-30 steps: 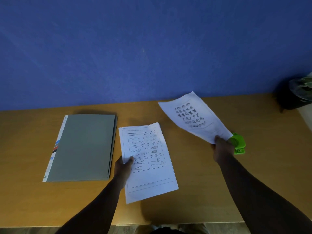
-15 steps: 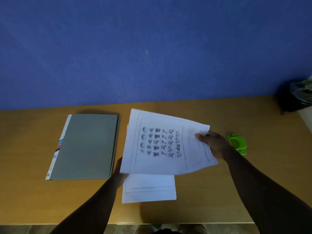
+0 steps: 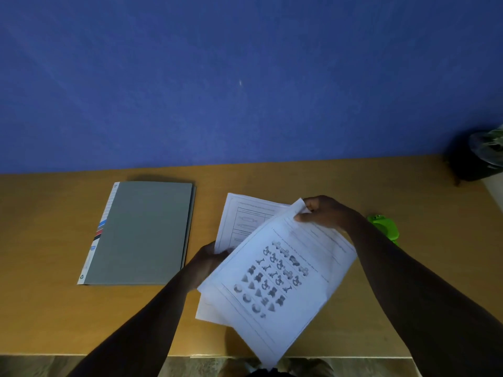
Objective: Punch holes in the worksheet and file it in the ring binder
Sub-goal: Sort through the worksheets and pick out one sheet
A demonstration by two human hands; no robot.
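My right hand [image 3: 325, 212] pinches the far corner of a worksheet with rows of small pictures [image 3: 275, 284], held tilted above the desk and reaching past its front edge. Under it lies a second worksheet with a table of drawings [image 3: 245, 216]; my left hand [image 3: 206, 261] grips its left edge, fingers hidden beneath the paper. A closed grey ring binder [image 3: 141, 232] lies flat to the left. A green hole punch [image 3: 383, 227] sits to the right, partly hidden behind my right forearm.
The wooden desk [image 3: 422, 202] runs along a blue wall. A dark object with a plant [image 3: 479, 156] stands at the far right corner. The desk's front edge is close to me.
My right hand has swung the picture worksheet from above the other sheet toward me, turning it so its long side points at the front edge. My left hand stays on the lower sheet.
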